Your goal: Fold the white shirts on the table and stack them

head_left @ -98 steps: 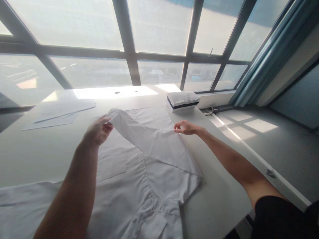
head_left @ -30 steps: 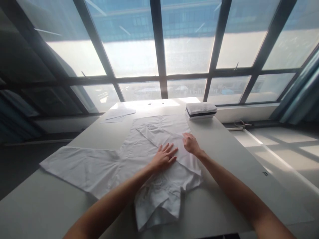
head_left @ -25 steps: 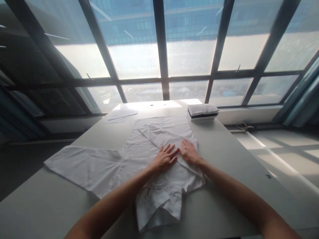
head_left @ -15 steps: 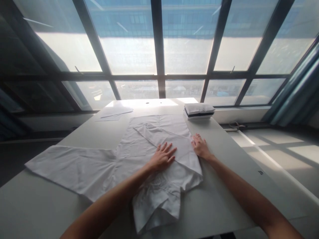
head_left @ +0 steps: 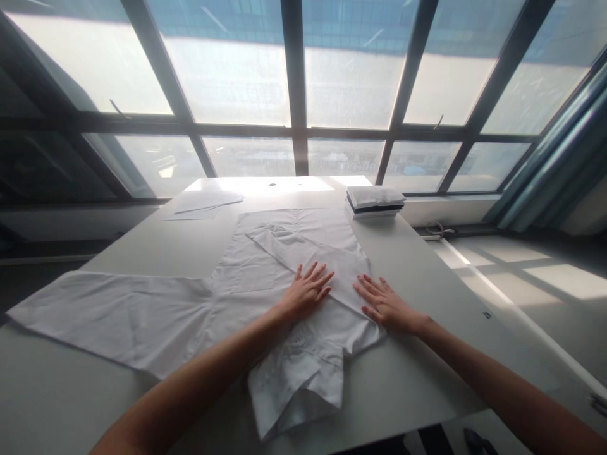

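So, shirt (head_left: 253,262) on tbl (head_left: 175,246) nr windows (head_left: 348,82).

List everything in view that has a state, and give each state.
White garment: laid out, wrinkled, one sleeve extended left, right side folded inward
Left hand: flat on garment, fingers spread
Right hand: at garment's right edge, fingers spread
Cloth stack: folded, piled
White sheets: flat, overlapping
Curtain: gathered aside
Windows: apparently closed
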The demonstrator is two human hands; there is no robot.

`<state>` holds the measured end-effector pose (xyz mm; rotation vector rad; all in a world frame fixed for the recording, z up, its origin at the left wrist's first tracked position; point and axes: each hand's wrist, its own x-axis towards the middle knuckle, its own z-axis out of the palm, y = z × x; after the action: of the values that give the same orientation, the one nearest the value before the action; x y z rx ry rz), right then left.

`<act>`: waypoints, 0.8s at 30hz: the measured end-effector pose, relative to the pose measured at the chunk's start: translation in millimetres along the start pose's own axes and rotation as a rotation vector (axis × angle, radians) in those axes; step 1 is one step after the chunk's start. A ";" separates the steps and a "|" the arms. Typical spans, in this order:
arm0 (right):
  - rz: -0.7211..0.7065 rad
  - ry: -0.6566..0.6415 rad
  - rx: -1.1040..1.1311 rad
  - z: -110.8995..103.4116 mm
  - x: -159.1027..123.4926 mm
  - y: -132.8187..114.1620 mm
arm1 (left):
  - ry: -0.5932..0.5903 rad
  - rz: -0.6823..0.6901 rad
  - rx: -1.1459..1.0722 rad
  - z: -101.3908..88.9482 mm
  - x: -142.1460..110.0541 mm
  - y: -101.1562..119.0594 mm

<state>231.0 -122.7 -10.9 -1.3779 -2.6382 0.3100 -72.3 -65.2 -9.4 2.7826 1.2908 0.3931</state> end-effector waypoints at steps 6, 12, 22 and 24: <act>-0.099 -0.019 0.002 -16.1 -18.5 8.6 | -0.031 0.030 -0.008 -2.2 0.9 0.2; -0.083 0.090 0.029 -23.7 -29.8 -30.1 | 0.009 0.042 -0.009 -1.6 1.1 2.2; 0.081 0.246 0.051 7.7 -51.3 -30.6 | -0.004 0.026 -0.022 -1.9 1.4 0.6; 0.080 0.209 0.047 8.7 -56.0 -25.5 | -0.001 0.031 -0.018 -1.9 0.8 0.8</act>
<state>240.6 -184.0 -15.0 -1.4195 -2.3975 0.2222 -71.6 -65.2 -7.3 2.7908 1.2393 0.4027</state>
